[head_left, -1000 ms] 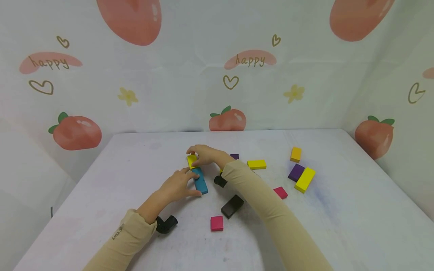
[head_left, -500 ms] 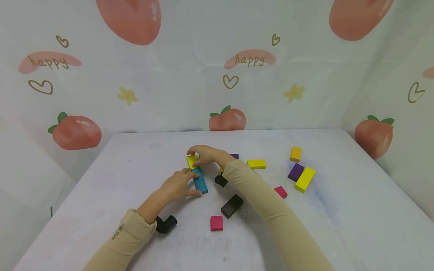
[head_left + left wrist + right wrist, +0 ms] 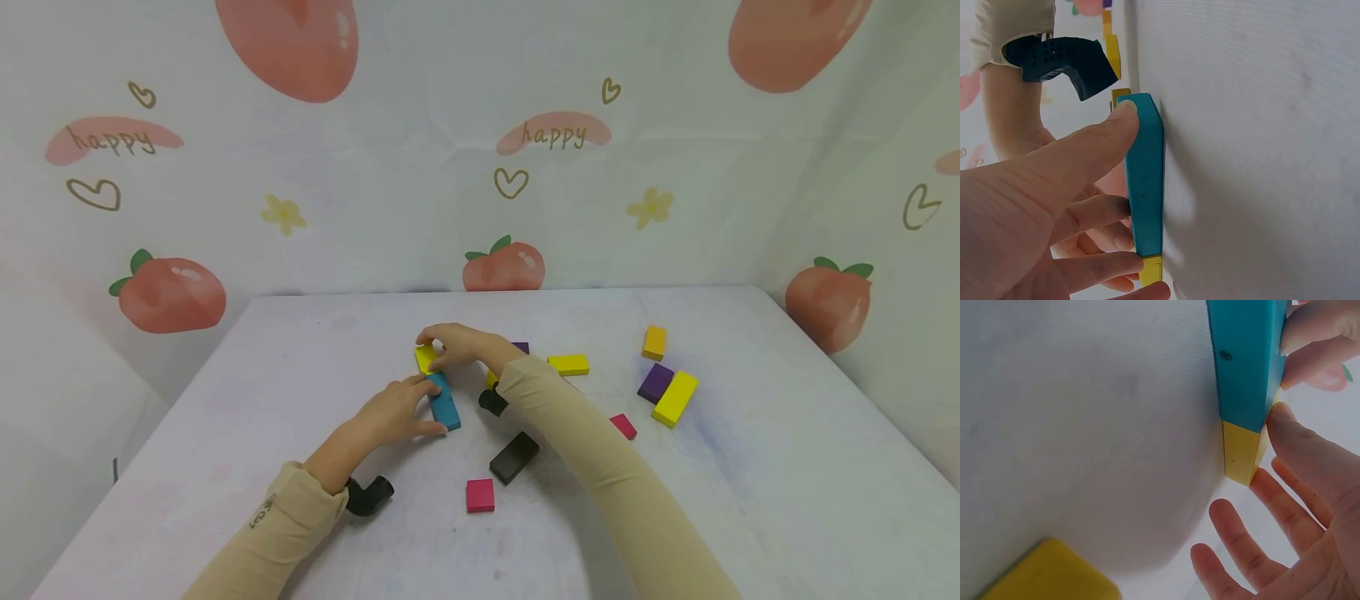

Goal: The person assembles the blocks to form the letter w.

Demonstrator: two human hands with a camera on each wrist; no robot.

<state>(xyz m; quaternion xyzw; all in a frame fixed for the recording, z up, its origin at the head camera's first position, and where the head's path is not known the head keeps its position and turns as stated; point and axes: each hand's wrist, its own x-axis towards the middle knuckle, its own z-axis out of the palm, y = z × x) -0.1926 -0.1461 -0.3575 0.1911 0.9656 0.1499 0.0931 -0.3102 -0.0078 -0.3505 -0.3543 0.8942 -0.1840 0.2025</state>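
Centrally on the white table lies a blue block, flat, with a small yellow block touching its far end so the two form one line. No container is present; every piece rests directly on the tabletop.

The left hand holds the blue block, thumb along one long side and fingers bent against the other. The right hand rests on the small yellow block; its thumb touches the block's edge near the joint, while the other fingers spread loosely above it. Whether they actually pinch the block cannot be told.

Just right of the blue block, a black piece and a purple block are partly hidden by the right sleeve. A black block and a pink square lie nearer the person. A black wrist camera shows under the left sleeve.

Well apart to the right lie a flat yellow block, a pink block, a purple square touching a long yellow block, and a yellow cube.
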